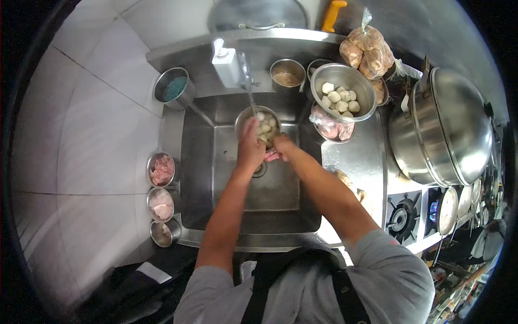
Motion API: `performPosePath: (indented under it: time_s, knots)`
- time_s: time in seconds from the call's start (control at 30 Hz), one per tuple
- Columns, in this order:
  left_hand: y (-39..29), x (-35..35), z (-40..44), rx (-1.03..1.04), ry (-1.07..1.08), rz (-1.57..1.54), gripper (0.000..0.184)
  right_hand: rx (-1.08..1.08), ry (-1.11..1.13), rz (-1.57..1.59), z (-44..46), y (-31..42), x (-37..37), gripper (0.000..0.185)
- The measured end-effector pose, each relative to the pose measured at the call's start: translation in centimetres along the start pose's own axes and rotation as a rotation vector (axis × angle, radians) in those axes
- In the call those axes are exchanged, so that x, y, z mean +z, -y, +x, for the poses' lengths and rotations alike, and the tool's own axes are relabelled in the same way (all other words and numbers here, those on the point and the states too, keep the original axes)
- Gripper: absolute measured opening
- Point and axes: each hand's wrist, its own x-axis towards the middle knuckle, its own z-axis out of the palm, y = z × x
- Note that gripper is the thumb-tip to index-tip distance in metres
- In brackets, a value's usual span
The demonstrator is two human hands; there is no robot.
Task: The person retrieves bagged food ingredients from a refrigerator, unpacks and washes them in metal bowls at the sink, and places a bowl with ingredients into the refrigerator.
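Note:
A round metal bowl (241,114) holds several pale, peeled round pieces (267,126); it is held in the sink, under the running water (251,97). Over the bowl's left side reaches my left hand (250,147), its fingers blurred by motion, so their grip is unclear. My right hand (281,146) is closed at the bowl's lower right rim, fingers curled beneath it. Something pinkish shows under that hand, perhaps fingertips; I cannot make it out.
The steel sink (280,200) surrounds the bowl. Right of it stand another bowl (368,108) of pale pieces, a bag (368,51), a large lidded pot (440,129) and a gas burner (400,216). Small meat bowls (161,168) line the left; a pump bottle (226,67) stands behind.

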Motion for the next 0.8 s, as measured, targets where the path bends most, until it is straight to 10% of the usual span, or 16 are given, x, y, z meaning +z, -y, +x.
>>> performPosePath:
  time_s: [0.37, 0.53, 0.67, 0.8]
  knots:
    - [1.8, 2.7, 3.3, -0.278, 0.598, 0.490, 0.056, 0.066, -0.053, -0.081, -2.1, -1.6, 2.2, 0.027]
    - [8.9, 7.4, 3.2, -0.522, 0.463, -0.062, 0.055, 0.078, -0.089, -0.037, -2.7, -1.5, 2.0, 0.026]
    - [4.3, 6.6, 1.3, -0.007, 0.230, 0.395, 0.061, 0.008, -0.069, -0.024, -3.3, -1.4, 1.8, 0.029]
    - [0.0, 3.7, 0.5, -0.453, 0.391, 0.202, 0.068, 0.004, -0.049, -0.095, -3.9, -2.6, 0.9, 0.034]
